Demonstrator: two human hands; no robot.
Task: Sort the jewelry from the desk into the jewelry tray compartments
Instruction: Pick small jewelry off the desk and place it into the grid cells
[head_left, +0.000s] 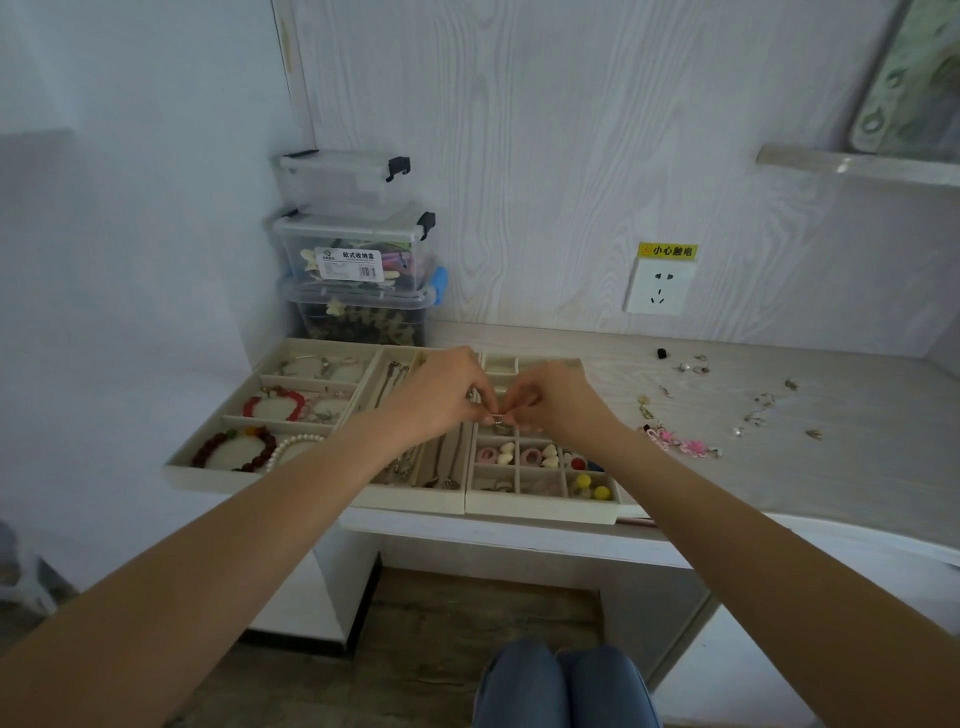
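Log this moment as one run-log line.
stage: sorting | left hand: pinches small metal piece | right hand: pinches same piece | position: above small-compartment tray | desk: loose jewelry remains

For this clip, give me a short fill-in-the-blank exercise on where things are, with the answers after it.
1. The left hand and the right hand together pinch a small ____ piece over the grid tray.
2. The red bracelet lies in the ____ compartment of the left tray.
3. The pink flower ornament lies on the ____.
4. Three clear boxes are ____ by the wall.

Answers: metal; middle; desk; stacked
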